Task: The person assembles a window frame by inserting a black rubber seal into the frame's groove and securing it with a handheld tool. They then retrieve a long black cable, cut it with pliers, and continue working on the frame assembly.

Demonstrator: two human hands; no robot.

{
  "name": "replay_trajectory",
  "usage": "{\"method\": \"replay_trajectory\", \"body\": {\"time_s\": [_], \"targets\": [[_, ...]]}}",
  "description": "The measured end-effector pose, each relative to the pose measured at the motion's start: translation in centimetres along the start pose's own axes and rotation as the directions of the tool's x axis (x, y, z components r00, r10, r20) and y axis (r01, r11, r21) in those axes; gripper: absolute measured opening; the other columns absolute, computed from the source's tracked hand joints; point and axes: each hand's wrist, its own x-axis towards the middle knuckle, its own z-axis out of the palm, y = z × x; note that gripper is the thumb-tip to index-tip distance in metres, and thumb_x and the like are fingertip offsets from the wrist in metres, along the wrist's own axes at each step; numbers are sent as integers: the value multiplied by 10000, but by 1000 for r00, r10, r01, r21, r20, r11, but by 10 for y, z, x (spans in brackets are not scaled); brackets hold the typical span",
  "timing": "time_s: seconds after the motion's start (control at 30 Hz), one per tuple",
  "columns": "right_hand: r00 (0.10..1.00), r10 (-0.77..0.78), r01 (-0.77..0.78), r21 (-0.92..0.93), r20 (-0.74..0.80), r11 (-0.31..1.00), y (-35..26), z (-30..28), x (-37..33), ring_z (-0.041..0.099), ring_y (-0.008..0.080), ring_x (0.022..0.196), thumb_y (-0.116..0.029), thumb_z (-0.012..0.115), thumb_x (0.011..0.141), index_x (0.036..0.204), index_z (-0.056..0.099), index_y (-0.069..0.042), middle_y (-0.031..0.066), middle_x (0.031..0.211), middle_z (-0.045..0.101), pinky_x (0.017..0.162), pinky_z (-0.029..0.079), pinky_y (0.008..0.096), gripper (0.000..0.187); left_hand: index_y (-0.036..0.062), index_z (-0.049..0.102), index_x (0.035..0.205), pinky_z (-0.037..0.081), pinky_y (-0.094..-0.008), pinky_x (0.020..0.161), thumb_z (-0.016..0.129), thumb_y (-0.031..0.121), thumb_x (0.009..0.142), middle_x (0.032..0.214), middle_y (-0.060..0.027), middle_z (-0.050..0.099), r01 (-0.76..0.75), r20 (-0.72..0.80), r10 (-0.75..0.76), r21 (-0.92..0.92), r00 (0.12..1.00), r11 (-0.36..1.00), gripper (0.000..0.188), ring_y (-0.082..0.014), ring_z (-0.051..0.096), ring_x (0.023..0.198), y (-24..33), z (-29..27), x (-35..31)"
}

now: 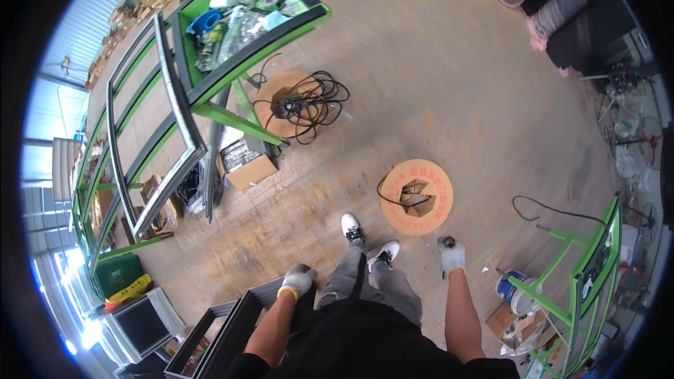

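My left hand (298, 280), in a pale work glove, is at the end of the dark metal frames (242, 309) standing beside my left leg. Its fingers curl over the frame edge. Out to the right, my right hand (452, 255), gloved too, is closed around a small dark-handled tool (448, 241). A thin part shows beside the palm; the tool's exact kind is too small to tell. Ahead of my feet lies a round cardboard-coloured reel (437, 205) with a dark cable end in its open centre.
A green workbench (246, 126) with a tray of bags and supplies carries a metal frame (175, 98) at left. Tangled black cable (316, 105) tops another reel. An open carton (253, 170) sits beneath. On the right stand a green rack (577, 288) and a bucket (518, 295); dark rolls (590, 28) lie beyond.
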Motion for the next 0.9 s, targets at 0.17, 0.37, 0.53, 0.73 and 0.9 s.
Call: {"method": "replay_trajectory", "body": {"time_s": [0.17, 0.37, 0.53, 0.73, 0.9], "targets": [[993, 67, -83, 162, 100, 983, -31, -28, -26, 713, 191, 842, -142, 782, 890, 1066, 789, -19, 78, 935, 790, 780, 567, 371, 215, 23, 754, 1283, 519, -432, 1080, 660, 454, 935, 1266, -249, 758, -3, -10, 3, -42, 1000, 999, 562, -397, 699, 1245, -17, -8, 30], [991, 43, -58, 115, 130, 992, -115, -55, 3, 659, 160, 767, -55, 734, 879, 999, 771, -24, 49, 866, 734, 711, 534, 327, 130, 3, 743, 1300, 522, -429, 1071, 669, 460, 932, 1278, -251, 754, 98, -84, -160, -500, 983, 860, 592, -395, 701, 1241, -59, -9, 49], [966, -195, 183, 86, 169, 979, -181, -62, 36, 627, 141, 727, -26, 717, 880, 994, 763, -40, 27, 839, 703, 652, 501, 320, 123, -20, 740, 1288, 517, -430, 1087, 668, 471, 936, 1314, -252, 739, 169, -136, -320, -624, 938, 763, 609, -400, 684, 1274, -99, 31, 30], [967, -194, 191, 36, 167, 981, -229, -78, 61, 634, 160, 715, 31, 696, 877, 1006, 761, -28, 36, 860, 714, 649, 506, 318, 156, -37, 733, 1307, 512, -427, 1075, 671, 433, 969, 1326, -272, 731, 245, 5, -300, -590, 954, 769, 582, -386, 691, 1263, -103, 74, 17], [954, -178, 173, 39, 241, 984, -228, -51, 81, 650, 170, 721, 48, 696, 880, 1005, 762, -2, 61, 880, 736, 659, 513, 316, 150, -5, 759, 1280, 524, -428, 1081, 680, 459, 922, 1316, -252, 740, 274, 57, -308, -630, 950, 727, 591, -388, 697, 1259, -86, 89, 4]]}}
